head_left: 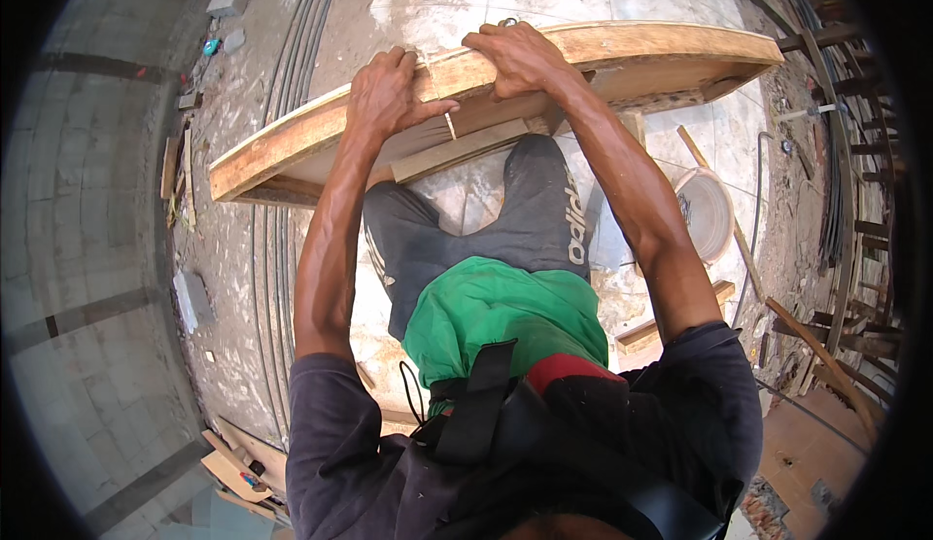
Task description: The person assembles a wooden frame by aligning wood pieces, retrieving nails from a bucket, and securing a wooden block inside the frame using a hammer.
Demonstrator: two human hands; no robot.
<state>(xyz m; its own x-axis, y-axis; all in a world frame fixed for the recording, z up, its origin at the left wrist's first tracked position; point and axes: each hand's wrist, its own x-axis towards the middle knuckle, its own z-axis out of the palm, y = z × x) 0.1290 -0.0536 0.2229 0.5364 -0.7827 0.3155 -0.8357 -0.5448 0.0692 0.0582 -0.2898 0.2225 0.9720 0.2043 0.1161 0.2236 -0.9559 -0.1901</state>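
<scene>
A long wooden panel (622,46) with a timber frame stands on edge in front of me, spanning from the left to the far right. My left hand (384,96) grips its upper edge left of the middle, fingers over the far side and thumb on the near side. A short way to the right, my right hand (523,62) is closed over the same edge, its fingertips partly hidden. Beside my left thumb a thin pale strip (450,126) hangs down; its kind is unclear. A wooden crosspiece (466,150) shows on the panel's near side, by my knees.
Several long dark rods (272,316) lie along the floor on the left, near a grey wall (87,239). To the right are a round pale basin (706,214) and a wooden stick (746,253). Stacked timber and bars (860,200) line the far right. A wood block (671,318) lies beside my right arm.
</scene>
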